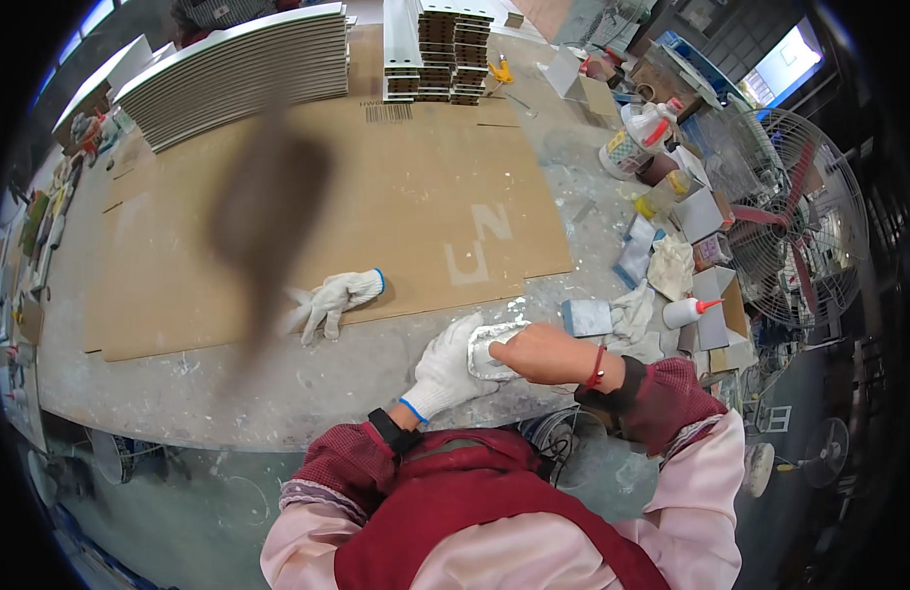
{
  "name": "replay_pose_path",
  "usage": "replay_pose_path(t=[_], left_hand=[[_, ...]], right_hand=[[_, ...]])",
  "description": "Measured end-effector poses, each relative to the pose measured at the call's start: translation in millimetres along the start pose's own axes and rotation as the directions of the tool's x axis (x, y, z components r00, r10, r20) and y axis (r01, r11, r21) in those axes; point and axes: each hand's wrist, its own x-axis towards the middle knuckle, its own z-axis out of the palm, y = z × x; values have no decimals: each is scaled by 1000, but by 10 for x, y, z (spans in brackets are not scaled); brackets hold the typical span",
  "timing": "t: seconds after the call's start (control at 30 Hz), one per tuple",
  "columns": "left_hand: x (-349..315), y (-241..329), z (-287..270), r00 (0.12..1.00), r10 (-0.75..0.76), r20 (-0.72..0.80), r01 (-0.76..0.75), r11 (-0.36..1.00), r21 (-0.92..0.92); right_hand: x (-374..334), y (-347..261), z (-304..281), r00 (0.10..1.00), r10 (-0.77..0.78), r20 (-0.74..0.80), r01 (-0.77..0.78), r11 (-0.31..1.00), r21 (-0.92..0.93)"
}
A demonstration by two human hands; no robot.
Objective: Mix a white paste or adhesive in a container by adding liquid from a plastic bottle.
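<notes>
My left hand (444,366), in a white knitted glove with a blue cuff edge, is wrapped round the side of a small white tub (481,365) at the table's near edge. The tub's rim is rough with white crust, and whitish stuff shows inside. My bare right hand (546,354) reaches in from the right, its fingers closed and bent down into the tub. Whatever those fingers hold, if anything, is hidden. A matching white glove (339,300) lies on the cardboard sheet (396,216), left of and beyond my hands.
Stacked white panels (248,74) and long profiles (440,49) stand at the far side. To the right are a blue-grey sponge block (587,318), a red-tipped squeeze bottle (683,313), a white jug (632,143) and a caged fan (794,216). A dark blur (273,197) hides part of the cardboard.
</notes>
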Motion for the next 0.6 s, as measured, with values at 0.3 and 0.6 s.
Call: replay_pose_path(t=[0.3, 0.6], left_hand=[[-10, -113, 43, 997, 59, -47, -58, 998, 29], [11, -24, 36, 1000, -11, -10, 12, 999, 48]], right_hand=[[98, -5, 249, 996, 6, -91, -1, 998, 59], [52, 71, 11, 1000, 16, 12, -17, 998, 62]])
